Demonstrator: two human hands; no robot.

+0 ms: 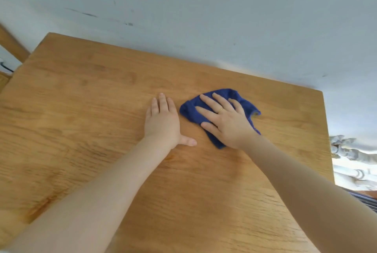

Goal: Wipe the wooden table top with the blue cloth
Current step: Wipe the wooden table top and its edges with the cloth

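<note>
Blue cloth [242, 97]: a dark blue, crumpled, loosely bunched rag that lay flat on the wooden desk [81, 109], right of frame centre and near the desk's far edge, partly covered. Desk top: light brown, visibly grained wood that filled most of the frame, its far edge running against a pale wall.

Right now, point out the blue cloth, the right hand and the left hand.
blue cloth [243, 97]: head view, its bare far edge beyond the fingers.
right hand [226, 123]: head view, back of the hand.
left hand [162, 123]: head view, back of the hand.
</note>
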